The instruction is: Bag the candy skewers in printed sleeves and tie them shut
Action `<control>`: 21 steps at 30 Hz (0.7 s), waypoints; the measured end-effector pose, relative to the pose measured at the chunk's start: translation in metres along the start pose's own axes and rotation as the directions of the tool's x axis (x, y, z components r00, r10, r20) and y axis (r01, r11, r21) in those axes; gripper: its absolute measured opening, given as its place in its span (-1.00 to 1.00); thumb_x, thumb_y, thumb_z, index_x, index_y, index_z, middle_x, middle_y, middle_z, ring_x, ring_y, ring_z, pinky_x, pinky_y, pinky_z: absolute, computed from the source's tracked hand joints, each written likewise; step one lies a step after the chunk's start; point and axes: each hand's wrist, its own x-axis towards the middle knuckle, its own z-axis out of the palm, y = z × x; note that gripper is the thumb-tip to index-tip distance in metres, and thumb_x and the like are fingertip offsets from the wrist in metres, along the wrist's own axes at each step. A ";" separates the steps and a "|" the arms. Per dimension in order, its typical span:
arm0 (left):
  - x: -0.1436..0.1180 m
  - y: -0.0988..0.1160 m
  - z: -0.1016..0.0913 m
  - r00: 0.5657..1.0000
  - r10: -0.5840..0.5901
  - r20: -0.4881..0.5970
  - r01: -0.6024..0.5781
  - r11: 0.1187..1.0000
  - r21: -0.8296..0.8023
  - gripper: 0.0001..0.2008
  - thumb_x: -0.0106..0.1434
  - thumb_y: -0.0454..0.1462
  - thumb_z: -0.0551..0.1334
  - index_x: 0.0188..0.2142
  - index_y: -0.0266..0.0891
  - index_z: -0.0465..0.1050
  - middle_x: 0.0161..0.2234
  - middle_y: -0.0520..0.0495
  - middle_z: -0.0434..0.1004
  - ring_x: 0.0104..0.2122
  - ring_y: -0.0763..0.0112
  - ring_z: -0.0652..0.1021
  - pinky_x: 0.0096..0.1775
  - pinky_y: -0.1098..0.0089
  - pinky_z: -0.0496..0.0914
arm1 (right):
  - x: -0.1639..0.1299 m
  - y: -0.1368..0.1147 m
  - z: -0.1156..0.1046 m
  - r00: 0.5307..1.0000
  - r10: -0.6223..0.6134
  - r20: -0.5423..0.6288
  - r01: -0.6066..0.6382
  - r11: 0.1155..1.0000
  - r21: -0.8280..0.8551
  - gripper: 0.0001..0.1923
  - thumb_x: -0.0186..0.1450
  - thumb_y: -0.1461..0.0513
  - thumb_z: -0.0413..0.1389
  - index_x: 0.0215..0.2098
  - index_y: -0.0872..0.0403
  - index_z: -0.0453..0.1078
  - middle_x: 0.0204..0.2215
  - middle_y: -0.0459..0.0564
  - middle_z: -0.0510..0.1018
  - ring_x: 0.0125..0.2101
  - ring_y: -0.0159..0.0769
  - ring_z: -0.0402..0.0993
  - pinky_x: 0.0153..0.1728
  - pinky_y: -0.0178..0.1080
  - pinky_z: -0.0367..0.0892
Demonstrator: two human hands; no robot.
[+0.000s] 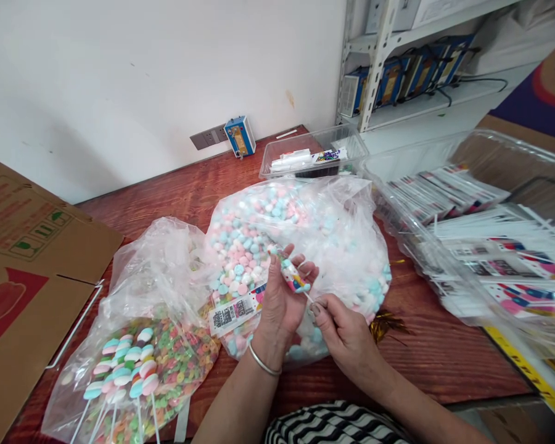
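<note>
Lying across my left hand (280,302) is a marshmallow skewer in a clear, colour-printed wrapper (293,277); the thumb and curled fingers hold it. My right hand (345,327) pinches the lower end of its thin white stick (308,297) between thumb and fingertips. Below both hands sits a big clear bag of pastel marshmallows (243,250). A flat printed wrapper (234,313) lies on that bag, partly behind my left wrist. Finished-looking marshmallow skewers (124,367) rest at lower left on a bag of coloured ring candies (185,348).
A clear bin (425,246) at right holds sticks and printed wrappers. Another clear tray (266,161) stands at the back. A cardboard box (37,271) borders the left side. A blue device (240,137) leans by the wall sockets. Gold tinsel (388,327) lies on the red-brown table (462,357).
</note>
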 end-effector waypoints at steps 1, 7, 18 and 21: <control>0.003 0.003 -0.001 1.000 0.017 -0.023 -0.018 1.000 -0.013 -0.69 0.24 -0.13 0.28 -0.09 -0.25 0.43 -0.38 0.04 0.42 -0.41 0.53 0.51 -0.19 0.38 0.47 | 0.000 0.000 0.000 1.000 -0.007 0.004 0.008 1.000 -0.025 -0.80 0.42 0.27 -0.09 -0.37 0.05 0.26 -0.59 -0.16 0.40 -0.60 -0.38 0.37 -0.56 -0.36 0.20; 0.012 0.008 0.002 0.991 0.081 -0.111 -0.084 0.996 -0.029 -0.88 0.32 -0.26 0.23 -0.21 -0.28 0.42 -0.60 0.20 0.15 -0.66 0.71 0.24 -0.48 0.58 0.35 | -0.002 -0.002 0.005 0.970 -0.217 -0.112 0.166 0.921 -0.353 -0.75 0.44 0.27 -0.10 -0.33 0.11 0.35 -0.62 -0.06 0.46 -0.60 -0.27 0.42 -0.54 -0.27 0.23; 0.005 0.004 0.007 0.991 0.074 -0.113 -0.082 0.994 -0.072 -0.82 0.33 -0.17 0.20 -0.21 -0.27 0.39 -0.57 0.18 0.14 -0.64 0.69 0.25 -0.43 0.56 0.36 | -0.003 0.005 0.007 0.942 -0.321 -0.099 0.286 0.921 -0.267 -0.65 0.43 0.33 -0.10 0.14 0.21 0.27 -0.25 0.15 0.66 -0.40 -0.20 0.59 -0.39 -0.20 0.46; 0.003 -0.002 0.009 0.987 0.079 -0.143 -0.086 0.995 -0.041 -0.79 0.31 -0.14 0.22 -0.21 -0.25 0.37 -0.56 0.17 0.20 -0.63 0.68 0.27 -0.42 0.55 0.37 | -0.001 0.005 0.006 0.946 -0.320 -0.060 0.301 0.930 -0.212 -0.60 0.43 0.34 -0.11 0.20 0.18 0.24 -0.22 0.15 0.66 -0.35 -0.19 0.62 -0.37 -0.20 0.49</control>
